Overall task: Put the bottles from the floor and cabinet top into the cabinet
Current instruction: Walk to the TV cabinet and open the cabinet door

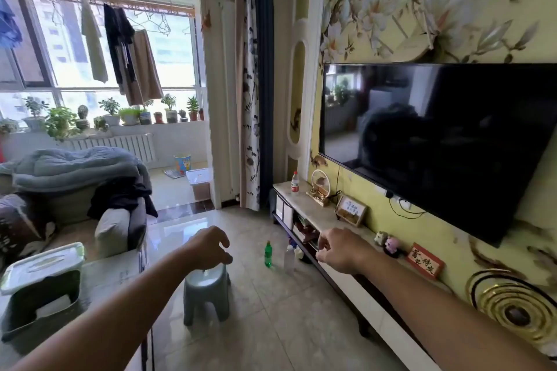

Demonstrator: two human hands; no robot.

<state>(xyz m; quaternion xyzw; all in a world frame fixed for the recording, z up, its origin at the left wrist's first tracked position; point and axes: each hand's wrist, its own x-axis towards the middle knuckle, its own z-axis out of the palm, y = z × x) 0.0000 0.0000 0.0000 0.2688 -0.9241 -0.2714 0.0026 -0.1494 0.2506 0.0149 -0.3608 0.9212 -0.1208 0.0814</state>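
Observation:
A green bottle (268, 254) stands on the tiled floor, and a clear bottle (289, 257) stands just right of it, close to the cabinet front. Another small bottle (298, 252) shows behind the clear one. A red-capped bottle (295, 182) stands at the far end of the long low TV cabinet's (343, 275) top. The cabinet has open shelves below the top. My left hand (210, 247) hovers over a grey stool, fingers apart and empty. My right hand (337, 249) is stretched out above the cabinet's front edge, fingers loosely curled, holding nothing.
A grey plastic stool (206, 295) stands on the floor under my left hand. A table with a lidded bin (42, 289) is at lower left, a sofa (75, 208) behind it. Ornaments, frames and a red sign (425, 260) line the cabinet top below the wall TV (446, 141).

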